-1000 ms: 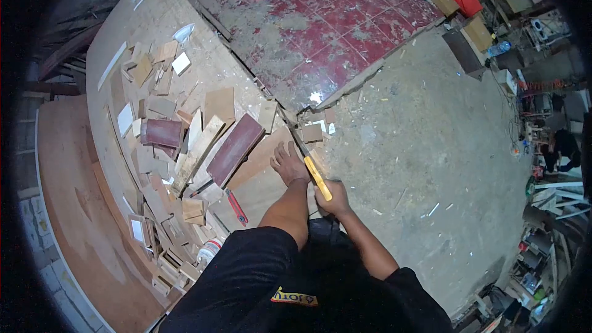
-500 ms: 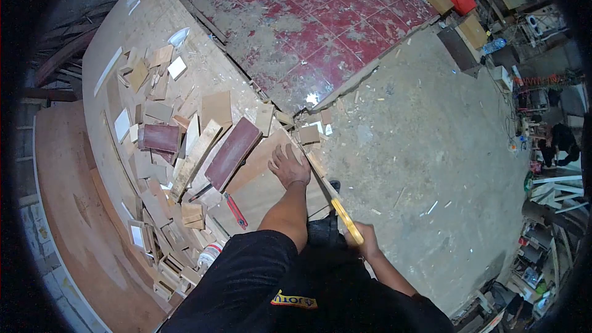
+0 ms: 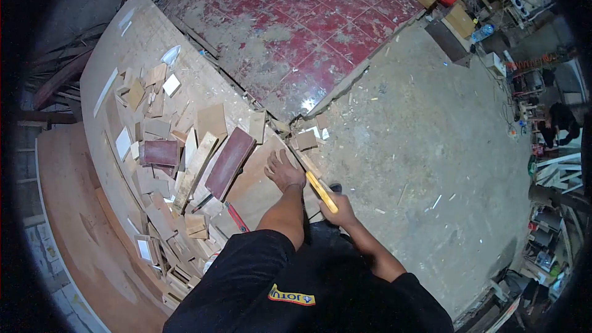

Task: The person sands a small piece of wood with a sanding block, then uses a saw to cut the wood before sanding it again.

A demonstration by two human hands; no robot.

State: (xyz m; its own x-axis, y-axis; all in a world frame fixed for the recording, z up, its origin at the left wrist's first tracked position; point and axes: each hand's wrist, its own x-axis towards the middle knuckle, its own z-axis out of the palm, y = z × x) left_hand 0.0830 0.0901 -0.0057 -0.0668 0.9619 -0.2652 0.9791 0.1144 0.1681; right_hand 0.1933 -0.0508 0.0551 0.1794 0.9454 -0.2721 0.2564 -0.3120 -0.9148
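My left hand (image 3: 285, 172) lies flat with fingers apart on a light plywood piece (image 3: 250, 196) at the edge of the workbench. My right hand (image 3: 340, 210) is closed around the yellow handle of what looks like a handsaw (image 3: 322, 192), beside the board's right edge. Its blade is mostly hidden in this view. A long maroon block (image 3: 230, 163) rests left of my left hand. Close to my left forearm is a red tool (image 3: 237, 217), possibly a cutter. A pale wood strip (image 3: 196, 172) lies beyond the maroon block.
Wood offcuts (image 3: 161, 128) cover the workbench (image 3: 203, 65). A smaller maroon block (image 3: 161, 153) sits among them. Red floor tiles (image 3: 308, 31) lie ahead, and concrete floor (image 3: 425, 142) stretches right with scattered scraps. Another person (image 3: 560, 124) is at the far right.
My right hand has pushed the yellow-handled saw forward and left, closer to my left hand. My left hand stays flat on the plywood. The view has shifted slightly.
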